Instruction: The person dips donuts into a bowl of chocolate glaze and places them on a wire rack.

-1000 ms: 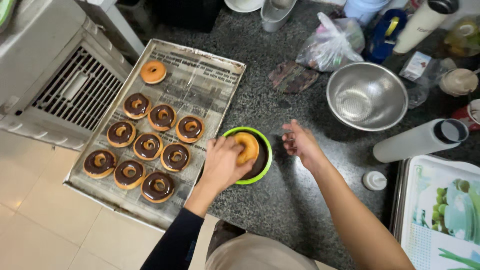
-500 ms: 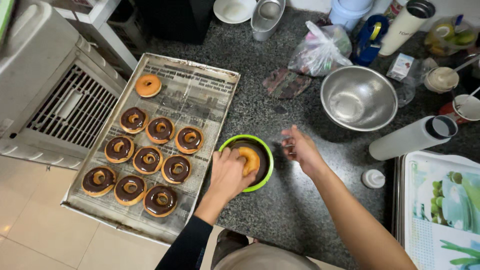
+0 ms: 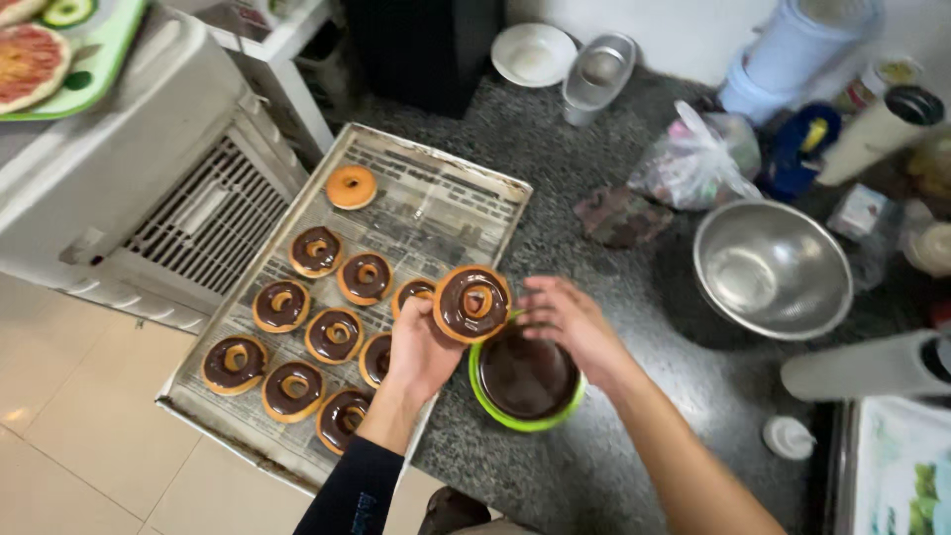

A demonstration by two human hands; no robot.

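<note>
Your left hand (image 3: pixel 421 347) holds a doughnut (image 3: pixel 472 303) up by its edge, fingers closed on the rim, chocolate-glazed face turned up toward you. The glaze looks wet and shiny, and the pale hole shows through the middle. The doughnut sits in the air just above the near-left rim of the green bowl (image 3: pixel 523 381), between the bowl and the tray.

Your right hand (image 3: pixel 567 317) hovers beside the doughnut, fingers spread and slightly curled, gripping nothing. Its fingertips are near the doughnut's right edge; whether they touch it you cannot tell from this angle. The hand hangs over the bowl's far rim.

The green bowl stands on the dark speckled counter (image 3: pixel 614 466), filled with dark chocolate.

To your left, the metal tray (image 3: pixel 466 188) lies on the counter, lined with printed paper, its near corner jutting past the counter edge. It carries a cluster of glazed doughnuts (image 3: pixel 317 337) at the near end, packed close in rows. One plain doughnut (image 3: pixel 352 186) lies alone toward the far end, well apart from the rest.

To the right of the bowl stands a steel mixing bowl (image 3: pixel 773 267). A knotted plastic bag (image 3: pixel 698 159) lies behind it. A white roll (image 3: pixel 867 367) lies on its side near the right edge, with a small white cap (image 3: pixel 790 436) just below it.
</note>
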